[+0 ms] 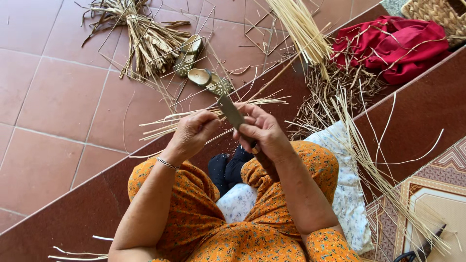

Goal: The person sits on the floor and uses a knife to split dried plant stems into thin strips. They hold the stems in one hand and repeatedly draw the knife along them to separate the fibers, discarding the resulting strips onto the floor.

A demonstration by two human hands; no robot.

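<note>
I hold a flat grey metal knife blade point(232, 112) in my right hand point(264, 131), fingers clenched round its handle, the edge laid against a few pale straw-coloured reed strips point(194, 119). My left hand point(194, 132) pinches those strips just beside the blade, above my knees in orange flowered cloth point(252, 237). As I judge it, the edge sits close to my left fingers, so a slip along the slick reed could nick them, or split the strip unevenly. Beyond lie a pair of tan sandals point(196, 65) and a tied reed bundle point(141, 39). The woven straw basket point(437, 14) at the corner shows nothing inside from here; a crumpled red cloth point(398, 46) rests beside it.
</note>
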